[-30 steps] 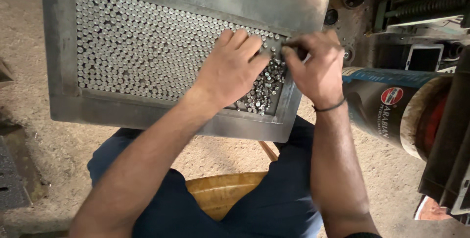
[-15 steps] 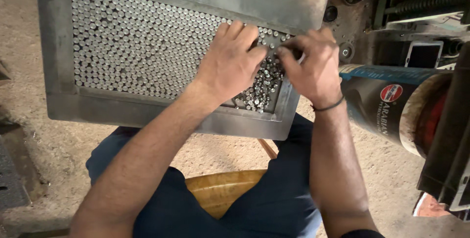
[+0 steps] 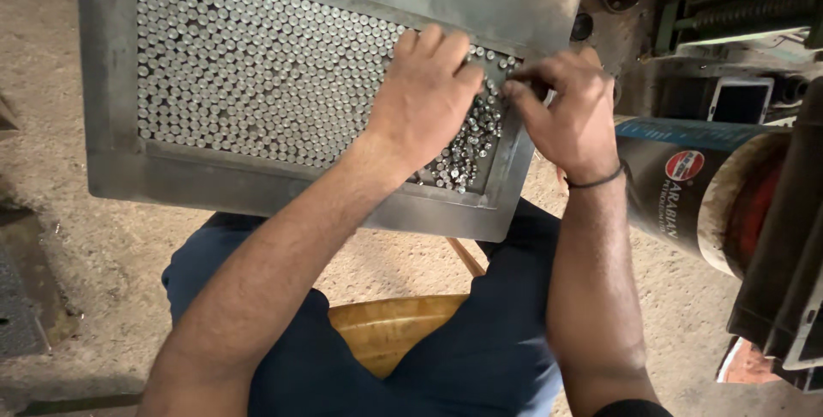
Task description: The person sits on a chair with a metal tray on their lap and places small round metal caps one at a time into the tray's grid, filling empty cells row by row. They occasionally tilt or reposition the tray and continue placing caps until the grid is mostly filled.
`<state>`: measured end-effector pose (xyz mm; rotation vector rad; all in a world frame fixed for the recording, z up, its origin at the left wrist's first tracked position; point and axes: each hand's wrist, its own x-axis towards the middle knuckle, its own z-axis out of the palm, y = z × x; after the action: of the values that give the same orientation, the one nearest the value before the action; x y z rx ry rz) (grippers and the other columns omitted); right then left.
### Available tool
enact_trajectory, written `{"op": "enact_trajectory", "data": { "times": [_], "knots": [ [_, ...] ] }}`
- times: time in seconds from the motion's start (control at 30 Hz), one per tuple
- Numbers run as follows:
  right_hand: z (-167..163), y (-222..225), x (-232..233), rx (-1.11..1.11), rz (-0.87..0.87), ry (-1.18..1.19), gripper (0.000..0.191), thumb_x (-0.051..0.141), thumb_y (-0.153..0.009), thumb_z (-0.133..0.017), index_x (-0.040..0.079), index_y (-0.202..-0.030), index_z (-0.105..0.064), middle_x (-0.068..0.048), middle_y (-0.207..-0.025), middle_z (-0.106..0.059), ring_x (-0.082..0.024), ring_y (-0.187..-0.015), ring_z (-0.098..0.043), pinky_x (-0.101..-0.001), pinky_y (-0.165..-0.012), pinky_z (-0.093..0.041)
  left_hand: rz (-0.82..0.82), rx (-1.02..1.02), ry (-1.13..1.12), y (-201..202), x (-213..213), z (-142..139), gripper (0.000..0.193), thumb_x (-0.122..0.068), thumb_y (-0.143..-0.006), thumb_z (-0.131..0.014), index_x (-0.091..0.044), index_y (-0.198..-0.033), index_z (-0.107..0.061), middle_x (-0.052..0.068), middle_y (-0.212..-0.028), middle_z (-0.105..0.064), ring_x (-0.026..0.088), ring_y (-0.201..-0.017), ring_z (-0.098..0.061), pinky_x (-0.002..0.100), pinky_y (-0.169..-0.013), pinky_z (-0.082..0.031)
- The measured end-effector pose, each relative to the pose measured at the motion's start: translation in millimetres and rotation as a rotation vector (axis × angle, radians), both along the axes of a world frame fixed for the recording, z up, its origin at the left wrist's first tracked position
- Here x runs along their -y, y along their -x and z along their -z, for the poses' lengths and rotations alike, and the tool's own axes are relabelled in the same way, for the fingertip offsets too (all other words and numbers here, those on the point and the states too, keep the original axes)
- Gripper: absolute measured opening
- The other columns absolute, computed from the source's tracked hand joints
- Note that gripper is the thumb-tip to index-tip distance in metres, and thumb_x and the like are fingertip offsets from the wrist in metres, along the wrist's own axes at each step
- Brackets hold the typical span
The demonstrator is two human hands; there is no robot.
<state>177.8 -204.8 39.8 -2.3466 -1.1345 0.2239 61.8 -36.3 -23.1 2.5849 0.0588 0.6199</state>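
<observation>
Your left hand [image 3: 424, 100] lies palm down on the small metal cylinders [image 3: 257, 83] near the right end of the grey metal tray [image 3: 111, 151], fingers held together and curled slightly over them – pressing on the pieces rather than gripping any one that can be made out. Your right hand [image 3: 566, 113] sits just beside it at the tray's right rim, thumb and forefinger pinched together at the top right corner of the filled field; whatever is between the fingertips is too small to tell, though it looks like one of the cylinders. A dark band circles that wrist. The cylinders stand on end in tight, even rows across most of the tray, from its left wall to where your left hand rests; just below that hand, toward the tray's lower right corner, they lie looser and tumbled. The tray itself rests tilted across your knees, its wide flat border facing you. Below the tray's near edge your dark blue trousers [image 3: 480, 340] show, and between the legs a yellow wooden stool [image 3: 390, 331]. Right of the tray lies a dark drum [image 3: 677, 194] on its side with a teal band – touching nothing you hold. Under the tray, sandy floor [image 3: 51, 237].
</observation>
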Motion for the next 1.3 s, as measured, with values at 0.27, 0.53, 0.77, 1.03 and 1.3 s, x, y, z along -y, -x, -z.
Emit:
{"op": "enact_trajectory", "data": {
  "times": [0.27,0.53,0.77,1.03,1.3],
  "knots": [
    [-1,3,-3,0.021,-0.132,0.006,0.014,0.010,-0.083,-0.086,0.005,-0.096,-0.081,-0.009,-0.082,-0.069,-0.024,-0.080,-0.057,-0.0391,-0.072,-0.046,0.003,0.013,0.057,0,-5,-3,0.012,-0.018,-0.088,-0.076,-0.009,-0.096,-0.076,0.007,-0.103,-0.058,0.027,-0.105,-0.053,0.044,-0.094,-0.042],
    [3,1,-5,0.025,-0.070,-0.057,0.013,0.010,-0.088,-0.085,0.005,-0.098,-0.079,-0.008,-0.090,-0.071,-0.023,-0.084,-0.059,-0.0389,-0.076,-0.048,0.151,-0.012,0.110,10,-13,-8,0.015,-0.022,-0.087,-0.080,-0.009,-0.088,-0.074,0.006,-0.098,-0.058,0.028,-0.103,-0.054,0.046,-0.092,-0.042],
    [6,8,-12,0.079,-0.102,-0.020,0.014,0.013,-0.086,-0.086,0.005,-0.096,-0.081,-0.010,-0.086,-0.068,-0.026,-0.084,-0.056,-0.0406,-0.074,-0.048,0.036,-0.040,0.051,9,-15,-3,0.012,-0.020,-0.089,-0.080,-0.010,-0.093,-0.075,0.005,-0.098,-0.058,0.027,-0.102,-0.053,0.045,-0.092,-0.042],
    [4,3,-5,0.023,-0.061,-0.006,0.013,0.014,-0.089,-0.086,0.005,-0.097,-0.081,-0.008,-0.088,-0.070,-0.023,-0.083,-0.058,-0.0407,-0.076,-0.047,0.073,0.008,0.066,9,-16,-7,0.021,-0.027,-0.090,-0.083,-0.009,-0.097,-0.075,0.006,-0.099,-0.057,0.027,-0.102,-0.052,0.046,-0.092,-0.042],
    [6,3,-4,0.099,-0.121,-0.012,0.012,0.010,-0.088,-0.083,0.005,-0.098,-0.081,-0.010,-0.090,-0.070,-0.027,-0.088,-0.058,-0.0410,-0.079,-0.047,0.223,-0.007,0.089,16,-19,-12,0.012,-0.020,-0.085,-0.080,-0.010,-0.085,-0.074,0.005,-0.096,-0.057,0.026,-0.100,-0.054,0.044,-0.091,-0.043]
  ]
}}
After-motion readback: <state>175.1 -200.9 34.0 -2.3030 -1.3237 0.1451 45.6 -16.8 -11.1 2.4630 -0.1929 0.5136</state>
